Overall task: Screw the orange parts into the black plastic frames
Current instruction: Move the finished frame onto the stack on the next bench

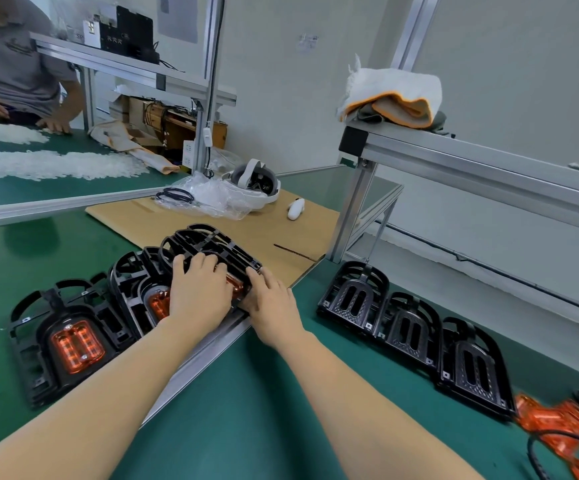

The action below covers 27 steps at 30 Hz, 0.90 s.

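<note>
The head view shows both bare hands on a stack of black plastic frames (208,244) that leans on the green bench mat (246,393) near a flat brown cardboard sheet (281,233). The left hand (200,289) lies palm down on the front frame, its fingers bent over the black ribs, so it grips the frame from above. The right hand (270,303) holds the right lower edge of the same frame, with the fingers reaching onto the glossy orange part (234,284) that sits in it; only a small strip of this orange part shows between the two hands. Left of the hands, another black frame with a translucent orange insert (77,346) lies flat on the mat, and a further one stands just behind it, partly hidden by the left forearm. On the right side, three black frames without orange (409,327) lie in an overlapping row. At the lower right corner an orange power tool with a black cable (565,431) lies blurred. Behind the cardboard rest a white headset (257,181) and a white controller (295,208).
</note>
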Motion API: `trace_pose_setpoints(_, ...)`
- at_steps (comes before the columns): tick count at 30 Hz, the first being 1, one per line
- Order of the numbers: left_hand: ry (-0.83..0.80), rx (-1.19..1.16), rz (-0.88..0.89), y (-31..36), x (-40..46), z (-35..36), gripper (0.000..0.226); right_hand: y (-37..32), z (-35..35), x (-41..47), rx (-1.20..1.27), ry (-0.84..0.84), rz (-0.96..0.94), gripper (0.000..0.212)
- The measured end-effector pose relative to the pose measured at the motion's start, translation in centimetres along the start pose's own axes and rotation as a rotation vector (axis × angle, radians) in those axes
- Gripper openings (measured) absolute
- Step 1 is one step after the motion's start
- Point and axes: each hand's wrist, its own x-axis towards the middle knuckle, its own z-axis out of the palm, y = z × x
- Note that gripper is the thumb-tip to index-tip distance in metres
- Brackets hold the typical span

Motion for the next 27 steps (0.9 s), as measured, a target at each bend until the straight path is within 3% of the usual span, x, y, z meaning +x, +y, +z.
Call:
trace_pose_setpoints(11, -0.088, -0.068, -0.077, -1.4, 1.7, 0.4, 0.046, -0.2, 0.4, -0.2, -0.039, -0.050, -0.086, 0.067)
trace_pose_setpoints(17, -0.023, -0.085, -0.033, -0.9, 0.7, 0.5, 0.041, -0.9, 0.7, 0.2, -0.062, -0.101, -0.107, 0.063)
trace_pose_setpoints(24, -0.017, -0.096, 0.020, -0.6, 0.5, 0.1, 0.039, -0.5, 0.3, -0.3, -0.048, -0.068, -0.118, 0.067)
trace_pose_setpoints(27, -0.003, -0.118, 0.031, -0.2, 0.7, -0.1, 0.038, 0.2, -0.2, -0.6, -0.069, 0.020, -0.082, 0.063)
